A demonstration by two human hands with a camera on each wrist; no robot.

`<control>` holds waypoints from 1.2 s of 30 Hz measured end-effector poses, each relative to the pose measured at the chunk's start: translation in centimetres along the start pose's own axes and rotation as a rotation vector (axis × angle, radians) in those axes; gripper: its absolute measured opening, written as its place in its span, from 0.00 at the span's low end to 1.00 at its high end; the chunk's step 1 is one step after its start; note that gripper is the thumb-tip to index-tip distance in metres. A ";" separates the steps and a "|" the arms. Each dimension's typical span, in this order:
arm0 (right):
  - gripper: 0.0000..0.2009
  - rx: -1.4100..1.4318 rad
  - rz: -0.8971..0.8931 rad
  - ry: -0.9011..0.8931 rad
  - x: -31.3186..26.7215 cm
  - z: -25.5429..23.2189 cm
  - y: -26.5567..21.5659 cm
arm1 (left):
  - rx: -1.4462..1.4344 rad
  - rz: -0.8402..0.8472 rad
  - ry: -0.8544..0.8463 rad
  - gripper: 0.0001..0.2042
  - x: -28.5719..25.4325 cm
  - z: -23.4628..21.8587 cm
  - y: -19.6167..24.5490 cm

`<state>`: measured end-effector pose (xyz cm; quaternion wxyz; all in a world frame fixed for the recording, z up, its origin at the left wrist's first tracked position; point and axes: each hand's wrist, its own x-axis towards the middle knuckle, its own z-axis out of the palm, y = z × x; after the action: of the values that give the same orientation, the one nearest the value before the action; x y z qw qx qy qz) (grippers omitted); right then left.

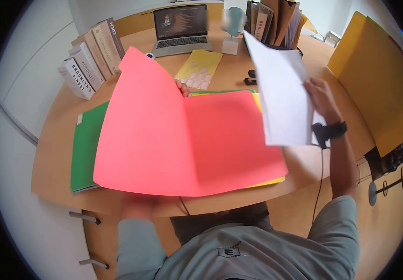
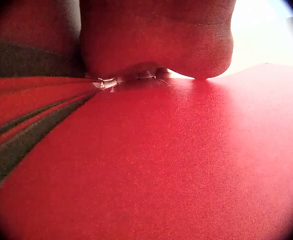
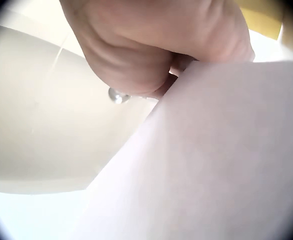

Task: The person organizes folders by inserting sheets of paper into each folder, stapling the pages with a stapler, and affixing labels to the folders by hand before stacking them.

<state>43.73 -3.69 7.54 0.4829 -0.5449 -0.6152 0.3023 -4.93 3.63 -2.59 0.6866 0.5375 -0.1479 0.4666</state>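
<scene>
A red folder (image 1: 232, 135) lies spread on the desk, its left cover (image 1: 148, 130) raised and tilted. My left forearm passes behind that cover. Only a few fingers of my left hand (image 1: 182, 87) show past its upper edge near the fold; the rest is hidden. In the left wrist view, that hand sits right against the red surface (image 2: 151, 165). On the right, my right hand (image 1: 322, 98) grips a stack of white paper (image 1: 283, 93) by its right edge, tilted over the folder's right side. The right wrist view shows the paper (image 3: 226, 150) between thumb and fingers.
Under the red folder lie a green folder (image 1: 87, 144) and a yellow one (image 1: 267, 182). Behind them are a patterned yellow sheet (image 1: 199, 67), a laptop (image 1: 181, 28) and small black objects (image 1: 250, 81). Books (image 1: 94, 51) stand left; a large yellow folder (image 1: 374, 79) stands right.
</scene>
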 end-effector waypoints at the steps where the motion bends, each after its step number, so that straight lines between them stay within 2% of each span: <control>1: 0.12 -0.065 0.015 -0.028 -1.0 2.6 -0.7 | -0.001 0.001 -0.004 0.20 0.1 0.1 0.1; 2: 0.12 -0.138 0.059 -0.122 -2.3 6.2 -1.2 | 0.002 0.002 -0.004 0.20 0.0 0.3 0.3; 3: 0.12 -0.273 0.064 -0.163 -2.9 7.6 -2.1 | 0.002 0.004 -0.007 0.20 0.1 0.3 0.4; 6: 0.12 -0.186 0.104 -0.209 -4.6 11.2 -2.1 | 0.011 0.004 -0.019 0.20 0.0 0.4 0.5; 8: 0.12 -0.236 0.132 -0.248 -4.4 11.9 -0.6 | 0.010 0.003 -0.020 0.20 0.2 0.0 0.5; 12: 0.14 -0.229 0.132 -0.269 -4.3 12.2 0.7 | 0.016 0.005 -0.032 0.20 0.3 0.0 0.5; 15: 0.14 -0.227 0.112 -0.291 -5.0 11.9 -1.0 | 0.021 0.002 -0.039 0.20 0.3 -0.2 0.6; 18: 0.11 -0.363 0.191 -0.419 -4.9 10.9 -3.0 | 0.025 -0.003 -0.041 0.20 0.3 -0.3 0.7; 21: 0.14 -0.456 0.081 -0.439 -5.0 10.7 -3.0 | 0.027 -0.007 -0.043 0.20 0.3 -0.3 0.7; 27: 0.12 -0.373 0.210 -0.500 -5.5 10.7 -3.4 | 0.032 -0.013 -0.048 0.19 0.4 -0.5 0.9; 30: 0.13 -0.360 0.162 -0.517 -5.6 10.9 -3.0 | 0.032 -0.016 -0.049 0.19 0.4 -0.5 0.8; 36: 0.13 -0.285 0.187 -0.485 -6.1 11.0 -3.9 | 0.038 -0.018 -0.054 0.19 0.4 -0.5 0.9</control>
<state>31.70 -8.77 5.53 0.2106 -0.5734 -0.6961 0.3772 -5.53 4.29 -1.96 0.6762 0.5642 -0.1528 0.4484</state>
